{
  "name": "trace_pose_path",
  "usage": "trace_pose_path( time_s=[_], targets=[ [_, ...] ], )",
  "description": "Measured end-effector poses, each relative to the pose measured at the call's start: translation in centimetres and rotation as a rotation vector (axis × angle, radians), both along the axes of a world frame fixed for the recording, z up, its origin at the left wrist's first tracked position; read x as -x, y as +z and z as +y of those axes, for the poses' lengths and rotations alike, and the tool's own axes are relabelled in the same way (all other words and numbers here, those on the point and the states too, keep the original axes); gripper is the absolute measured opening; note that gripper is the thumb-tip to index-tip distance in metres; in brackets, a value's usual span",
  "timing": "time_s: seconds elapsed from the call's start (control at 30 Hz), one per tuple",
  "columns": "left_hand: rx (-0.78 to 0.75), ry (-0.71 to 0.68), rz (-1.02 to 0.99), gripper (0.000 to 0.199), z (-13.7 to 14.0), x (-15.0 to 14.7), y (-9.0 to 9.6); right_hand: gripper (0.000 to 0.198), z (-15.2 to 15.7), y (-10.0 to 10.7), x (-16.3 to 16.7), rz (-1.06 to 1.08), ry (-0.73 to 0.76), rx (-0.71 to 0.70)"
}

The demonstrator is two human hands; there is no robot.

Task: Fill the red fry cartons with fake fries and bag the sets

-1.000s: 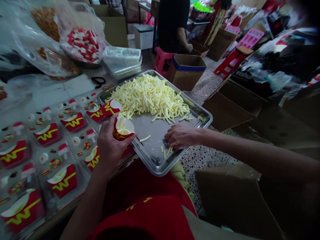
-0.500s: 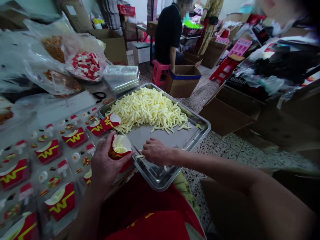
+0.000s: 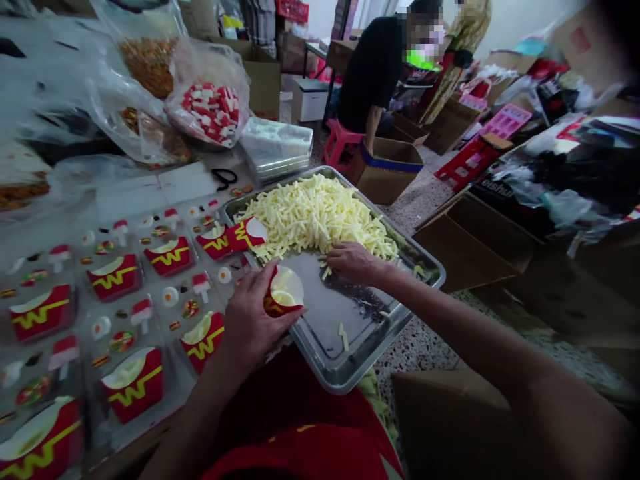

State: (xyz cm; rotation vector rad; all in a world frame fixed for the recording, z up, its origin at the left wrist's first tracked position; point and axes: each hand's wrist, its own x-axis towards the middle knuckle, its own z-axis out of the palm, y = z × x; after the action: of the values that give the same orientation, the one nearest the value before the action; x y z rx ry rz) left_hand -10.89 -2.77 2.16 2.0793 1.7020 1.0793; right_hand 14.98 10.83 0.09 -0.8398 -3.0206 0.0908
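My left hand (image 3: pixel 255 317) is closed around a small red fries box (image 3: pixel 286 291) with a white inside, held upright by the tray's near left edge. A few pale yellow fry-shaped sticks lie in it. My right hand (image 3: pixel 353 262) is at the near edge of a heap of the same fry-shaped sticks (image 3: pixel 315 213) in a metal tray (image 3: pixel 320 320). Its fingers are curled down, with some sticks at the fingertips. Two more red boxes (image 3: pixel 233 239) overlap at the tray's left rim. A few loose sticks (image 3: pixel 343 337) lie on the tray's bare part.
Left of the tray, clear plastic packs (image 3: pixel 133 383) hold red fries boxes and tiny food pieces. Behind are black scissors (image 3: pixel 223 177), a stack of clear plastic trays (image 3: pixel 277 147) and bags of small pieces (image 3: pixel 210 107). A person (image 3: pixel 373 73) sits beyond, reaching into a cardboard box (image 3: pixel 387 170).
My right hand has moved from the tray's near left corner up to the heap's edge. My left hand still holds the box. The whole view has shifted slightly.
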Motion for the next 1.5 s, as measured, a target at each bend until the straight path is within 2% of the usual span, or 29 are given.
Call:
trace_pose_path(
  time_s=[0.17,0.27,0.4,0.47,0.53,0.63,0.7,0.73,0.8,0.87,0.93,1.03,1.13,1.23,1.37,1.43,1.5],
  targets=[
    [0.110,-0.094,0.042,0.089,0.7,-1.7,0.0,0.010,-1.7,-0.6,1.1,0.130,-0.225,0.055],
    [0.127,-0.089,0.051,0.089,0.6,-1.7,-0.1,0.009,-3.2,-0.8,1.4,0.195,-0.241,0.062],
    [0.138,-0.041,0.100,0.089,-0.3,-1.2,-0.3,0.012,-5.2,-1.1,1.7,0.131,-0.235,0.020],
    [0.152,-0.013,0.137,0.089,-0.6,-1.3,-0.1,0.015,-5.8,-1.5,1.9,0.155,-0.279,0.037],
    [0.169,0.013,0.177,0.088,-0.5,-1.6,0.3,0.016,-6.0,-1.9,2.2,0.275,-0.401,0.116],
    [0.196,0.030,0.246,0.087,0.2,-2.2,0.9,0.018,-5.9,-1.7,2.7,0.540,-0.644,0.373],
    [0.208,0.026,0.277,0.085,0.8,-2.6,0.9,0.019,-5.9,-0.8,3.5,0.709,-0.725,0.513],
    [0.206,0.022,0.274,0.084,1.0,-2.9,0.8,0.020,-6.1,-0.1,4.0,0.769,-0.721,0.524],
    [0.169,0.042,0.224,0.080,1.3,-3.3,0.3,0.020,-6.6,1.3,5.3,0.798,-0.633,0.415],
    [0.099,0.098,0.139,0.078,1.4,-3.6,-0.3,0.018,-7.3,2.6,6.9,0.729,-0.515,0.259],
    [0.037,0.156,0.062,0.077,1.1,-3.5,-0.8,0.018,-8.0,3.7,8.4,0.677,-0.456,0.222],
    [-0.021,0.243,-0.005,0.069,0.4,-2.7,-1.2,0.019,-8.7,4.9,10.2,0.690,-0.400,0.361],
    [-0.083,0.316,-0.051,0.065,-0.7,-1.4,-1.5,0.022,-8.6,5.9,11.7,0.648,-0.271,0.461],
    [-0.126,0.354,-0.105,0.063,-2.0,0.0,-2.0,0.028,-8.3,6.5,14.0,0.585,-0.154,0.514],
    [-0.145,0.492,-0.174,0.044,-4.0,2.7,-2.2,0.028,-8.3,6.9,18.0,0.509,0.086,0.502],
    [-0.153,0.507,-0.182,0.051,-4.7,4.6,-2.1,0.024,-8.0,7.2,19.7,0.564,0.159,0.528],
    [-0.160,0.505,-0.223,0.066,-5.2,6.5,-1.8,0.017,-7.4,7.5,20.8,0.705,0.157,0.615]
  ],
)
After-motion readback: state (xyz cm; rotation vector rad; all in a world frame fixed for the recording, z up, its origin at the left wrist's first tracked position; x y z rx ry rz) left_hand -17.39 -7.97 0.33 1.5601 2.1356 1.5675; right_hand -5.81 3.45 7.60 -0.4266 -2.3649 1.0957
